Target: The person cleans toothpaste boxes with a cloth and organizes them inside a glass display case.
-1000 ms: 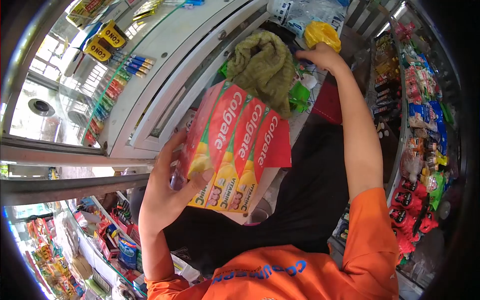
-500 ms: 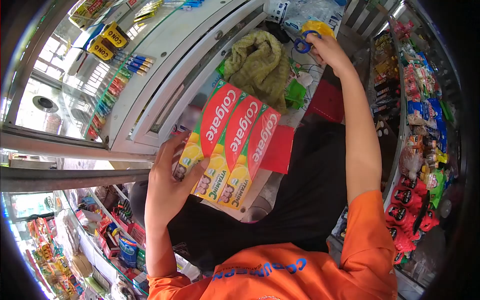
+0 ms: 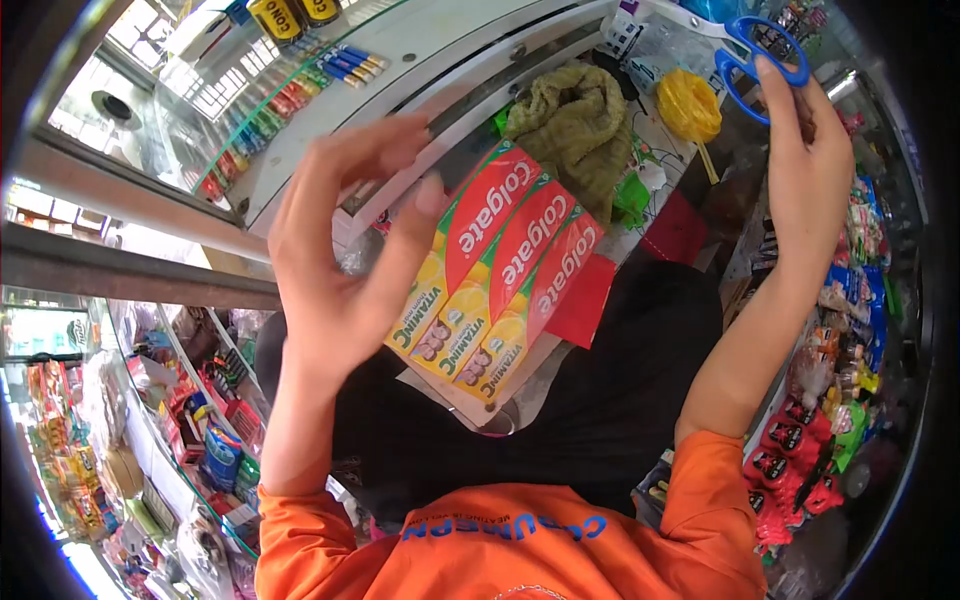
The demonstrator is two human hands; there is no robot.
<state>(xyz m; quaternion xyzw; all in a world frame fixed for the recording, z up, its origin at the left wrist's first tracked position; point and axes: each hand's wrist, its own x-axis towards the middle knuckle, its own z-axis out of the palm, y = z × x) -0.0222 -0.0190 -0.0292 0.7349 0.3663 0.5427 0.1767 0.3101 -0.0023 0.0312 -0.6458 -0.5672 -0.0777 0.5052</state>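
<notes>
A pair of scissors [image 3: 735,40] with blue handles is in my right hand [image 3: 805,150], raised at the upper right with the blades pointing left. My left hand [image 3: 350,230] hovers at the left edge of the toothpaste boxes [image 3: 510,270], its fingers curved apart with nothing between them. Those boxes are red and yellow Colgate packs, three side by side in what looks like clear wrap. They lie in front of my lap, over a red object [image 3: 590,300] partly hidden beneath them.
Beyond the boxes lie a crumpled green towel [image 3: 570,125] and a yellow plastic bundle [image 3: 688,105]. A glass display case [image 3: 400,85] with pens stands at the upper left. Shelves of packaged goods line both sides, with red packets [image 3: 790,460] hanging at the right.
My right hand has lifted the scissors away from the yellow bundle, up and to the right. My left hand has let go of the toothpaste boxes and risen.
</notes>
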